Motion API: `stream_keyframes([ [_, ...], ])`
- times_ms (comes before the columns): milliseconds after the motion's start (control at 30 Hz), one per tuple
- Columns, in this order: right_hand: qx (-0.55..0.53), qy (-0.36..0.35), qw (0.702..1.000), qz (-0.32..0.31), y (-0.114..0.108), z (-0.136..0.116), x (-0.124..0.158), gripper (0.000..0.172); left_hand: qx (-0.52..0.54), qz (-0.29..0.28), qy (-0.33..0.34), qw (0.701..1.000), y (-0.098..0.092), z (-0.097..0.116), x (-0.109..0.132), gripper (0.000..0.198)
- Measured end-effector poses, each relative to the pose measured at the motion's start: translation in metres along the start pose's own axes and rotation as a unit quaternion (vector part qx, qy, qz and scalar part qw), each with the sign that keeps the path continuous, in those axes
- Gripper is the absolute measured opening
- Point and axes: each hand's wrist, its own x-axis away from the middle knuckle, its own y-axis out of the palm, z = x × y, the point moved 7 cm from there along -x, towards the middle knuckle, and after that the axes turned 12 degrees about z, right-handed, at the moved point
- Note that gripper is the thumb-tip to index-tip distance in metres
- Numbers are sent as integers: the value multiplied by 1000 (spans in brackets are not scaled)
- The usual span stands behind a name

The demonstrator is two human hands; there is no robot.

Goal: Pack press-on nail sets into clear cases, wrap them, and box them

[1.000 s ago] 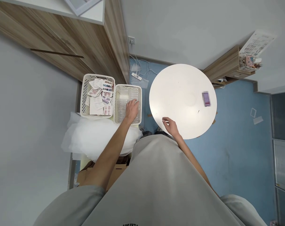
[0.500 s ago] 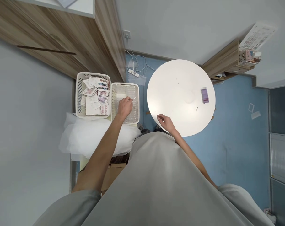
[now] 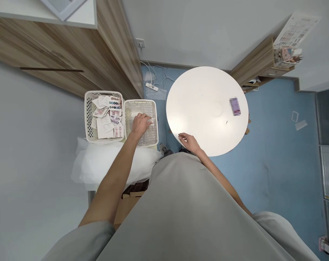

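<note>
1. Clear cases (image 3: 149,137) fill the right-hand basket (image 3: 156,125), under and right of the left hand (image 3: 140,124), the nearer of 2; I can't make out their long axis.
2. Left palm faces down, fingers bent; pinching, I can't tell.
3. Right hand (image 3: 190,143), fingers loosely curled and parted from thumb, is over the round table's near-left edge.

Cards (image 3: 105,127) in left basket (image 3: 88,119), containers (image 3: 150,137) in right basket (image 3: 128,121); table (image 3: 205,108) farther right

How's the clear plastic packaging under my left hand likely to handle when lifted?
The clear plastic packaging probably feels light, since it looks thin and see-through. It may be slippery, given its shiny highlights. Pieces might shift together, being packed closely in the white perforated basket.
</note>
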Motion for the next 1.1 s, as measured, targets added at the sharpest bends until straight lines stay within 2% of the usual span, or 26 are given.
stream_keyframes([
  [100,0,8,1000,1,-3,2,0,31,-32,-26,-9,999,0,7,-5,43],
  [267,1,19,1000,1,-6,6,-1,31,-123,-64,-150,979,6,25,-4,46],
  [367,-8,17,1000,-3,-7,8,0,30,-114,-29,-217,969,5,31,-1,42],
  [467,-18,17,1000,-1,-9,11,0,30,-63,27,-262,963,0,28,4,35],
  [600,-21,26,999,5,-11,19,-1,29,-17,101,-281,954,-13,22,7,30],
  [700,-25,21,999,2,-11,21,-4,28,-20,89,-280,956,-13,24,5,34],
  [800,-24,11,1000,-3,-11,21,-5,28,-42,66,-302,950,-7,29,3,52],
  [867,-21,7,1000,-8,-10,21,-4,29,-51,70,-323,942,-2,32,2,64],
  [967,-16,11,1000,-12,-11,23,0,29,-36,95,-362,927,1,33,0,70],
  [1100,-23,19,999,-9,-16,27,6,28,2,152,-375,914,-8,31,1,63],
])
